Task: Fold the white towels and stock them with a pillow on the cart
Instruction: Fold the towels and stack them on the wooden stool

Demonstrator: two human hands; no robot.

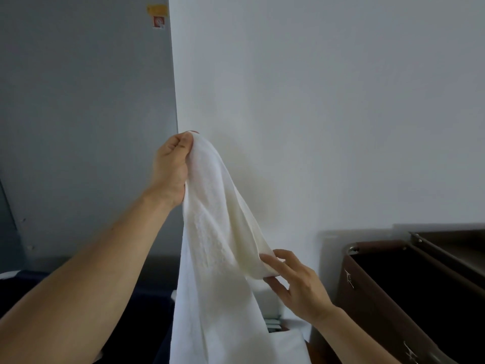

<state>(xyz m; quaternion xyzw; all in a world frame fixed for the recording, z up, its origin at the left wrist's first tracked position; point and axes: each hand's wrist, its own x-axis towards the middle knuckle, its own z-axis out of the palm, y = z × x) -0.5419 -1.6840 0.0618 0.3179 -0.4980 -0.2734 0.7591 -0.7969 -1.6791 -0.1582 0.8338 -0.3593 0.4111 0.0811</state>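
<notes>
A white towel [217, 232] hangs in the air in front of the wall, draping down past the bottom of the frame. My left hand [172, 166] is raised and grips the towel's top edge in curled fingers. My right hand [294, 282] is lower and to the right; its thumb and fingers pinch a bunched fold of the same towel. No pillow can be seen. The brown cart [393, 292] stands at the lower right, apart from both hands.
A white wall [315, 101] fills the background, with a grey panel or door [78, 114] on the left carrying a small sticker [158, 22]. Dark surfaces lie low on the left. More white cloth [288, 340] lies beneath the towel.
</notes>
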